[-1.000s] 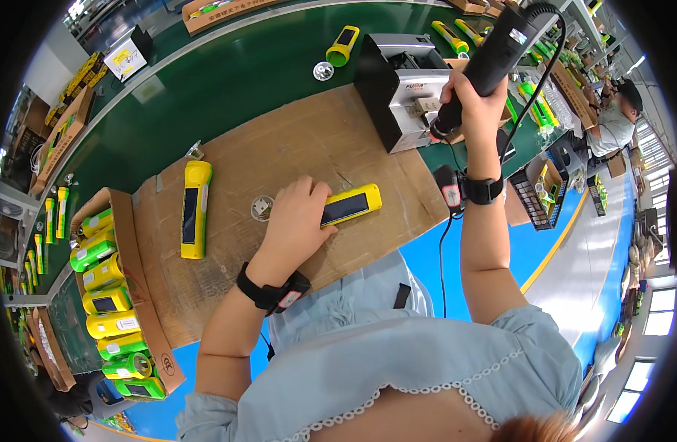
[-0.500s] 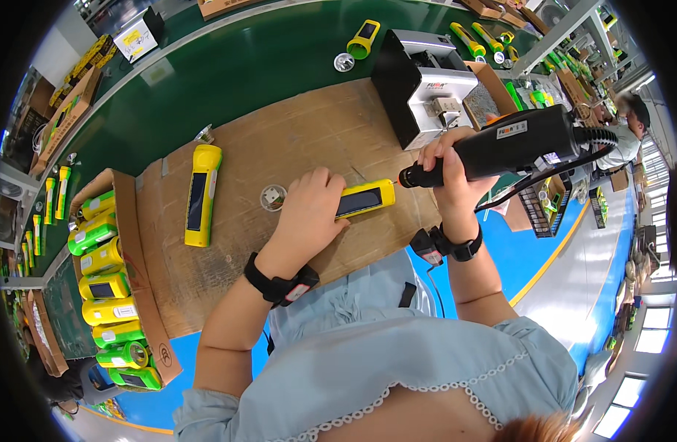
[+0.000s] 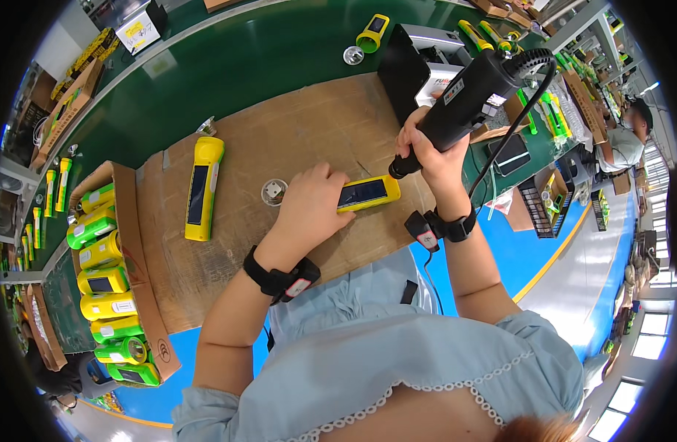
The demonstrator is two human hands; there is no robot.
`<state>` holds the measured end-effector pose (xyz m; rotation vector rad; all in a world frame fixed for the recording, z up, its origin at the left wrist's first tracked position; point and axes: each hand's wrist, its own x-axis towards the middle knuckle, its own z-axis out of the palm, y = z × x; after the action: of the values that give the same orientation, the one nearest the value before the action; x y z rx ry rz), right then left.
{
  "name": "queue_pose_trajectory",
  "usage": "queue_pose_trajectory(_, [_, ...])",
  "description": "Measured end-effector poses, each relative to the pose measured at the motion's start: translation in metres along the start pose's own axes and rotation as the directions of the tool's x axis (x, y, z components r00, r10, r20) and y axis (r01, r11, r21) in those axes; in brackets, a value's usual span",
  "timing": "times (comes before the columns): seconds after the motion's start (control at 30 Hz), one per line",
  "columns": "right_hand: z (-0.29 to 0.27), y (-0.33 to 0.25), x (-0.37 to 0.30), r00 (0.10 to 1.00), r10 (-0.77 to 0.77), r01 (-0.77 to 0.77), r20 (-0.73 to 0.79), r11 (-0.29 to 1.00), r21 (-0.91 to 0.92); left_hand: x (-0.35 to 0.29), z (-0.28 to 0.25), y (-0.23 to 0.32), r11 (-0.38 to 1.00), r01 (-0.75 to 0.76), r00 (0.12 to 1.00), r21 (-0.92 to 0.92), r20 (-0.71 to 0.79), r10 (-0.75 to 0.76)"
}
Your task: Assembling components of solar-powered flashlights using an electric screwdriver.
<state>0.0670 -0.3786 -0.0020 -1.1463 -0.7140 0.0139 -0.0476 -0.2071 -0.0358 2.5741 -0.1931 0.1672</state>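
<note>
Person screwing a small yellow flashlight on a cardboard-covered surface (image 3: 309, 140).
Cardboard box (image 3: 136, 243) of yellow and green flashlights at left; a big yellow flashlight (image 3: 201, 189) lies beside it. Black electric screwdriver (image 3: 464, 103) gripped in right hand (image 3: 427, 151), tip at end of small yellow flashlight (image 3: 368, 193). Left hand (image 3: 313, 206) closed over that flashlight, pressing it down mid-surface. Small round metal part (image 3: 274, 192) just beside left hand.

The left hand (image 3: 313, 202) presses a yellow flashlight body (image 3: 368, 194) flat on the cardboard sheet (image 3: 279, 147). The right hand (image 3: 427, 151) grips a black electric screwdriver (image 3: 464, 99), its tip touching that body's end.
</note>
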Motion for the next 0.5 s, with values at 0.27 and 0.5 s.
queue_pose_trajectory(0.27, [0.003,0.001,-0.008,0.998,-0.023,0.017,-0.066,0.995,-0.100,0.000,-0.002,0.000,1.000,0.020,0.999,0.000,0.035,-0.020])
queue_pose_trajectory(0.5, [-0.030,-0.045,0.013,0.790,-0.497,0.366,-0.358,0.852,-0.375,-0.008,-0.013,0.014,0.990,0.056,0.994,0.133,-0.099,-0.043])
